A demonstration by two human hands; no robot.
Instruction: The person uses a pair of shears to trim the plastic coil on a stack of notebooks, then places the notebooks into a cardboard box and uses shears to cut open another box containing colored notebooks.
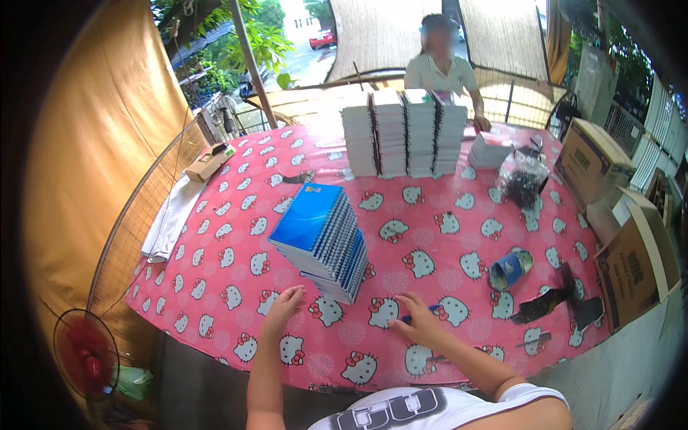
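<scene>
A tall stack of spiral-bound notebooks (308, 211) with blue covers stands in front of me, its upper part turned slightly against the lower. My left hand (285, 307) is beside the stack's near left corner, fingers stretched out and holding nothing. To the right of the stack's base, my right hand (417, 321) hovers low over the table with its fingers apart. Next to it lies a slim dark blue object (433, 308), partly hidden by the hand; its kind is unclear. Neither hand visibly touches the notebooks.
Several tall stacks of notebooks (401, 136) stand at the table's far side, before a person (448, 75). On the pink patterned tablecloth (344, 344) are a clear plastic bag (523, 175), a tape roll (510, 270) and black scraps (541, 307). Cardboard boxes (634, 265) line the right; a fan (87, 355) stands left.
</scene>
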